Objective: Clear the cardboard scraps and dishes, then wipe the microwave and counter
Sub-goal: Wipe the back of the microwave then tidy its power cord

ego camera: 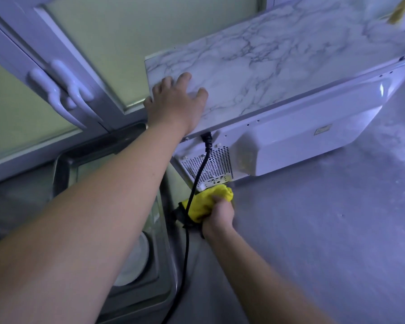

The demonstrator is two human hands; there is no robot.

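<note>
**Wiping the worktop behind the microwave**

The left hand [175, 101] lies open and flat on the marble-patterned top of the microwave [278, 73], near its corner, with the fingers spread. The microwave shows its white back side, and it seems tilted, though I cannot tell this for sure.

The right hand [219, 212] is closed around a yellow cloth [206, 202] and presses it on the grey worktop [325, 230], just below the perforated vent panel [211, 169] at the lower corner of the microwave. The cloth touches the worktop and is just beside the vent.

A black power cord [198, 178] comes out of the back of the microwave under the left wrist, runs down past the cloth on its left side, and continues toward the lower edge of the view.

To the left of both arms there is a metal sink [164, 265]; a white dish [136, 260] lies inside it. Above the left hand stands a window frame [63, 90] with white handles.
</note>
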